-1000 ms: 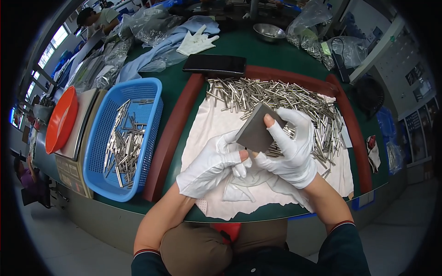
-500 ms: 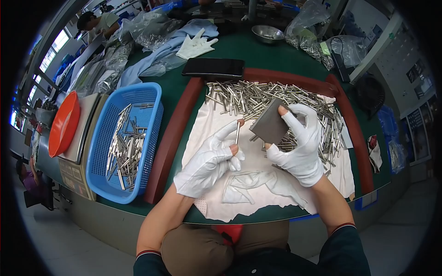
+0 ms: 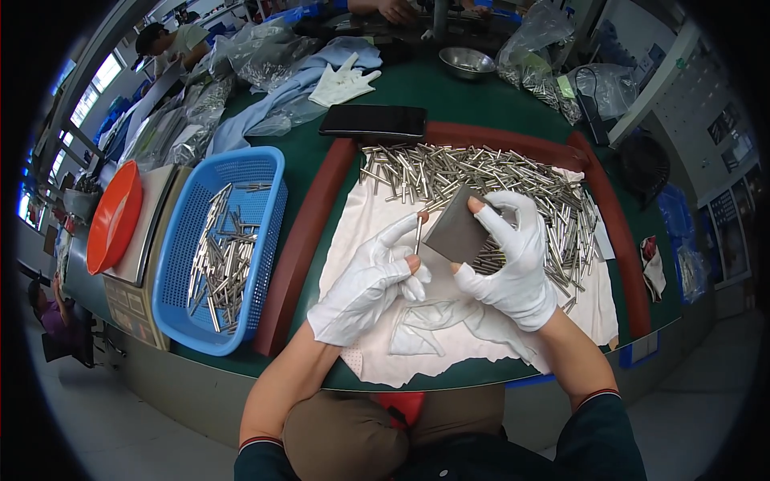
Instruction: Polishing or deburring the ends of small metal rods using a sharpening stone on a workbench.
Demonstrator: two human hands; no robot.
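White cloth (image 3: 449, 345) below, left hand (image 3: 370, 280) grip pinched on a metal pin (image 3: 418, 235), right hand (image 3: 509, 260) clamped on a grey block (image 3: 455, 234).

The rods (image 3: 481, 172) were shiny metal. The gloves on the left hand (image 3: 365, 284) and right hand (image 3: 513, 260) were soft white cloth. The basket (image 3: 180, 313) was blue plastic. The grey pad (image 3: 457, 232) looked dull and rough.

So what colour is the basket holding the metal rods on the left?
Blue: the mesh-sided basket shows clearly in the head view, with silvery metal rods inside.
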